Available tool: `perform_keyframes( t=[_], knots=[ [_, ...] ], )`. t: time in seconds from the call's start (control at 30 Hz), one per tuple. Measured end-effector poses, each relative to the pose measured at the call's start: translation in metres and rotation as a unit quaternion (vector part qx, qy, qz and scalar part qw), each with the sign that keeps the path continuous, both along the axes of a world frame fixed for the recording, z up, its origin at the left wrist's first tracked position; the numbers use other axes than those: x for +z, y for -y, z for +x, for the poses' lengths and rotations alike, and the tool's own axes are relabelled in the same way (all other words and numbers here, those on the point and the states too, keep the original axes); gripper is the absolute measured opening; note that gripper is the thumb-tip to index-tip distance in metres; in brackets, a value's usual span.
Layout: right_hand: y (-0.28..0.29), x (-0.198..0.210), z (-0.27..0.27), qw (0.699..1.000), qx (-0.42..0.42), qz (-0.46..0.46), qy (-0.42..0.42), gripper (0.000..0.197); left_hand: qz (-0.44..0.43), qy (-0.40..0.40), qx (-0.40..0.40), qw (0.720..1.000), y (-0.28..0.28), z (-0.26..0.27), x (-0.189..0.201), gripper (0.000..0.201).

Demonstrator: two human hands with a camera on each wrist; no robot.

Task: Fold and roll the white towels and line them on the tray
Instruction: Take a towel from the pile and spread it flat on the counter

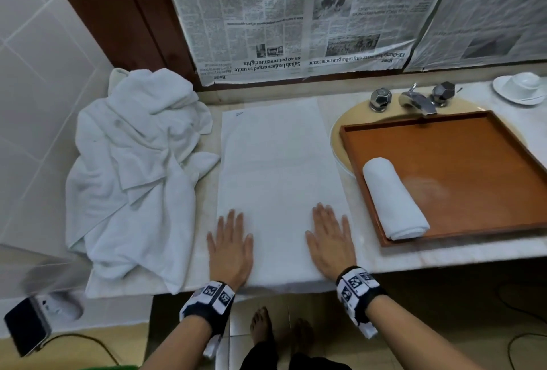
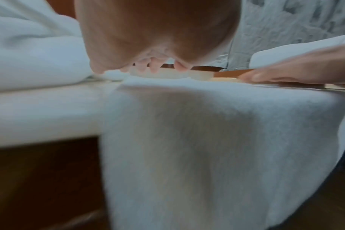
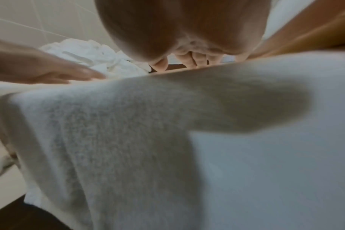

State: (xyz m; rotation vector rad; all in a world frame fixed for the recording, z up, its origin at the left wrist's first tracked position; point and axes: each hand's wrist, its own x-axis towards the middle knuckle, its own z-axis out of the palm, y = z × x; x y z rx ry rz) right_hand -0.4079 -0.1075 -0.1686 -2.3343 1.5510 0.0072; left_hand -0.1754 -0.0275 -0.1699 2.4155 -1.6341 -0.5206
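A white towel (image 1: 278, 162) lies flat as a long folded strip on the marble counter, and its near end hangs over the front edge (image 2: 187, 140) (image 3: 187, 140). My left hand (image 1: 231, 244) presses flat on its near left part, fingers straight. My right hand (image 1: 331, 239) presses flat on its near right part in the same way. One rolled white towel (image 1: 393, 199) lies at the front left of the brown wooden tray (image 1: 473, 156), which sits over the sink. A heap of loose white towels (image 1: 139, 168) lies to the left.
A chrome tap (image 1: 414, 100) with two knobs stands behind the tray. A white cup and saucer (image 1: 518, 87) sit at the far right. Newspaper (image 1: 296, 14) covers the wall behind. A dark phone-like device (image 1: 28, 325) sits low at the left.
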Motion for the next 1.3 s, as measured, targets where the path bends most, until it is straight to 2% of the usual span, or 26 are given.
perform_keyframes(
  t=[0.1, 0.23, 0.33, 0.43, 0.5, 0.57, 0.7, 0.8, 0.9, 1.07, 1.1, 1.23, 1.3],
  knots=[
    [0.011, 0.001, 0.041, 0.998, 0.064, 0.01, 0.027, 0.068, 0.017, 0.009, -0.071, 0.997, 0.044, -0.031, 0.003, 0.066],
    [0.035, -0.006, 0.053, 0.996, 0.085, 0.029, 0.0, 0.07, 0.077, 0.019, -0.089, 0.993, 0.072, -0.032, -0.003, 0.056],
    [0.046, -0.011, 0.023, 0.998, 0.04, 0.041, -0.013, 0.067, 0.083, 0.024, -0.069, 0.994, 0.059, -0.007, -0.011, 0.068],
    [0.059, -0.002, -0.004, 0.996, -0.03, 0.053, -0.058, 0.08, 0.075, 0.024, -0.003, 0.997, 0.044, 0.027, -0.015, 0.074],
    [0.072, 0.009, -0.004, 0.995, -0.049, 0.058, -0.068, 0.086, 0.055, 0.028, 0.018, 0.998, 0.055, 0.048, -0.01, 0.076],
    [0.091, 0.017, 0.021, 0.998, -0.018, 0.043, -0.031, 0.082, 0.02, 0.016, -0.014, 1.0, 0.09, 0.061, -0.007, 0.07],
    [0.142, 0.013, 0.099, 0.994, 0.074, 0.058, -0.046, 0.06, 0.0, 0.006, -0.077, 0.997, 0.182, 0.061, 0.003, 0.068],
    [0.173, 0.007, 0.132, 0.987, 0.111, 0.085, -0.079, 0.074, 0.069, 0.03, -0.087, 0.993, 0.223, 0.065, -0.004, 0.071],
    [0.198, 0.0, 0.118, 0.992, 0.077, 0.062, -0.076, 0.079, 0.086, 0.055, -0.105, 0.989, 0.229, 0.083, -0.013, 0.082],
    [0.228, 0.002, 0.08, 0.993, -0.037, 0.076, -0.078, 0.079, 0.1, 0.015, -0.031, 0.994, 0.229, 0.117, -0.016, 0.073],
    [0.231, 0.004, 0.084, 0.994, -0.023, 0.077, -0.074, 0.078, 0.09, 0.022, -0.031, 0.995, 0.232, 0.115, -0.014, 0.077],
    [0.245, 0.006, 0.135, 0.991, 0.127, 0.023, -0.016, 0.063, 0.064, 0.038, -0.079, 0.994, 0.267, 0.092, -0.014, 0.079],
    [0.26, 0.003, 0.157, 0.986, 0.16, 0.044, -0.015, 0.069, 0.084, 0.037, -0.086, 0.992, 0.29, 0.086, -0.013, 0.082]
  ],
)
